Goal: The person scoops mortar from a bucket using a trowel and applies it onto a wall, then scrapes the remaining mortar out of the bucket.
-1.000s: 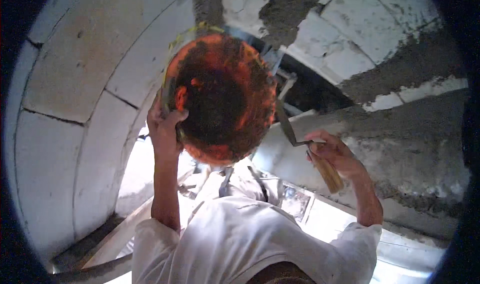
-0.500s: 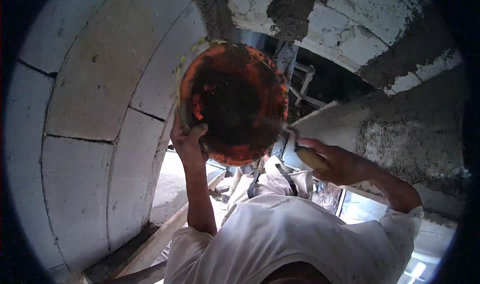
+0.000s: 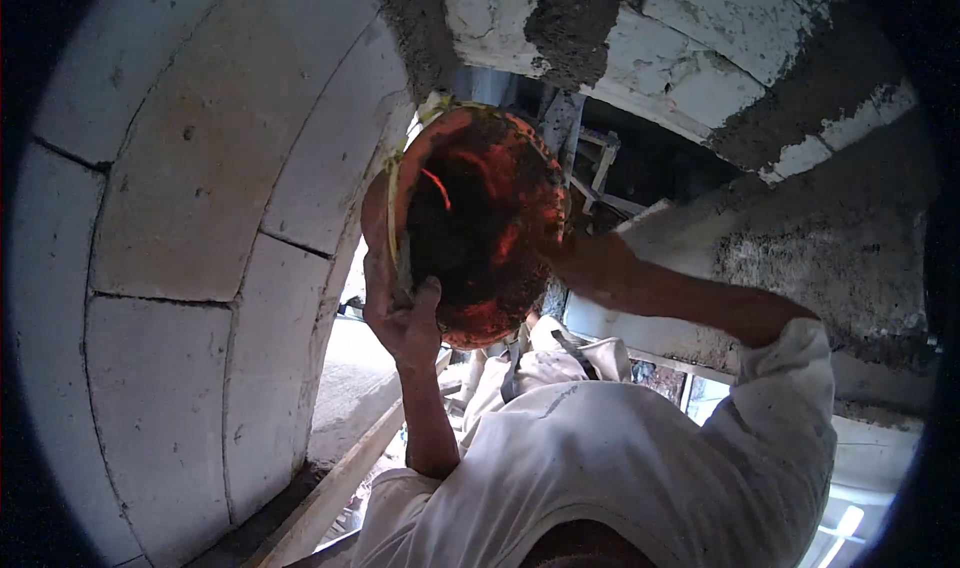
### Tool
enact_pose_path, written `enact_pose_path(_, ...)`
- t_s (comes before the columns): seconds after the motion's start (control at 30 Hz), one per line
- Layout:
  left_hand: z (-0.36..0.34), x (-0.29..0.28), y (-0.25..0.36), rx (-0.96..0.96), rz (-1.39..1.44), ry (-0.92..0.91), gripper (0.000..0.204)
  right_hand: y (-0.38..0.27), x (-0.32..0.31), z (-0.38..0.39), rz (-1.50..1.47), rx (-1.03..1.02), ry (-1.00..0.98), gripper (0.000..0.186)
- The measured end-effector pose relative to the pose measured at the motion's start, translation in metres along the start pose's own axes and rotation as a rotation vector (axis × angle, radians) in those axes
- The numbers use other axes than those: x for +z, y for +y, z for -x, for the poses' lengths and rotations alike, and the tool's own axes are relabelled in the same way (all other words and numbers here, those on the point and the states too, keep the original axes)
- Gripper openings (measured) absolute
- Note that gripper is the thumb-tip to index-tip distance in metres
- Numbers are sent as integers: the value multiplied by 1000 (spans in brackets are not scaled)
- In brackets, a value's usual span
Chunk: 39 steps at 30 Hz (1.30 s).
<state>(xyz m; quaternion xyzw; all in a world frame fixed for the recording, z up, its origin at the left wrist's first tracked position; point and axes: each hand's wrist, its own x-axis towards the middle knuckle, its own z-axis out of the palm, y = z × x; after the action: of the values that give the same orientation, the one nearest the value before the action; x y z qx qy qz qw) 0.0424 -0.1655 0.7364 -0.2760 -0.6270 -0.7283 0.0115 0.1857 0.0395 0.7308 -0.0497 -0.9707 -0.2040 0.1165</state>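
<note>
An orange bucket, dark and crusted with mortar inside, hangs in front of me with its mouth tipped toward me. My left hand grips its rim at the lower left, thumb over the edge and fingers around the outside. At the right side of the mouth, my right hand reaches into the bucket, dim and slightly smeared. It is closed around the trowel whose wooden handle showed a moment ago; the trowel itself is now hidden in the dark of the bucket.
On the left rises a wall of large pale blocks. Overhead blocks at the top right carry bands of wet grey mortar. A rough grey ledge runs along the right. Wooden boards slant below my left arm, and wooden framing stands behind the bucket.
My right hand has moved left from beside the bucket to its mouth, taking the trowel out of sight. The bucket has tilted, its mouth looking narrower; my left hand keeps its hold, slightly lower.
</note>
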Motion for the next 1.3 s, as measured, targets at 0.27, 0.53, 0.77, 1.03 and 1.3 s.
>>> enact_pose_path(0.27,-8,-20,11,-222,384,147,59,21,-70,-25,-929,29,-303,43)
enact_pose_path(0.53,-24,-7,19,-184,497,106,58,9,-61,4,-923,54,-513,53)
enact_pose_path(0.77,-20,-7,22,-137,450,58,60,-7,-36,-10,-901,101,-154,49)
enact_pose_path(1.03,-16,-19,19,-132,244,45,62,23,-96,-6,-885,79,-292,37)
enact_pose_path(1.3,-12,15,46,238,-234,-139,56,22,-60,-17,-167,181,-220,40)
